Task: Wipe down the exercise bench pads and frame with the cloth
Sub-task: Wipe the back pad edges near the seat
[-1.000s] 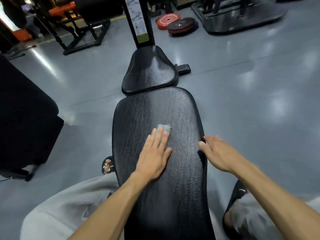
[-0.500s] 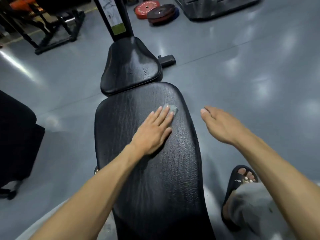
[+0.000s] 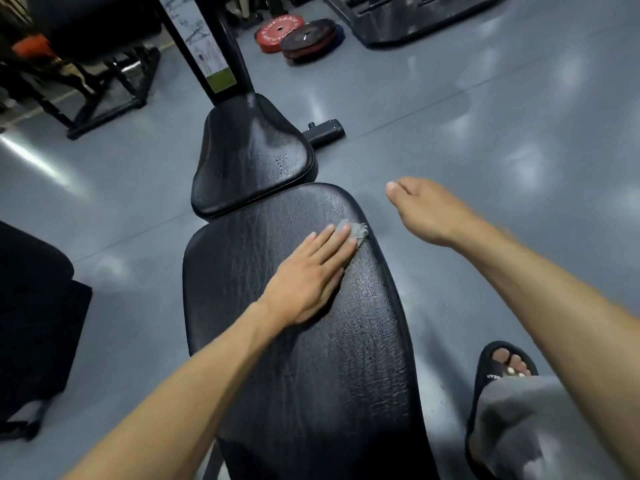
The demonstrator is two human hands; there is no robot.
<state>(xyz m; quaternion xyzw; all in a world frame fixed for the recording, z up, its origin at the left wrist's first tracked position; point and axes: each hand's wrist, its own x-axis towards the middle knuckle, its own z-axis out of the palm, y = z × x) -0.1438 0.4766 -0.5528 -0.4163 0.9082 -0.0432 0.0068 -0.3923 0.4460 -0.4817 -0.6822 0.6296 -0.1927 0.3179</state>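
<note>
Grey gym floor [image 3: 485,140] gleams all round, and 2 weight plates [image 3: 298,38] lie stacked at the far end. Eyes on the long back pad [image 3: 311,358]: the left hand [image 3: 304,275] lies flat on it, fingers [image 3: 341,237] straight, pressing the cloth [image 3: 355,232] against the pad's upper right edge. Only a grey scrap of that cloth peeps past the fingertips; the rest is hidden under the hand. The right hand [image 3: 429,211] hovers off to the side above the floor, holding nothing, fingers loose. So we're on the back pad, I'd say, with the seat pad [image 3: 249,157] and the frame not yet reached. The next stroke calls for firm, flat pressure so the cloth doesn't slip off that edge. Most of the frame is out of sight beneath the pads.
</note>
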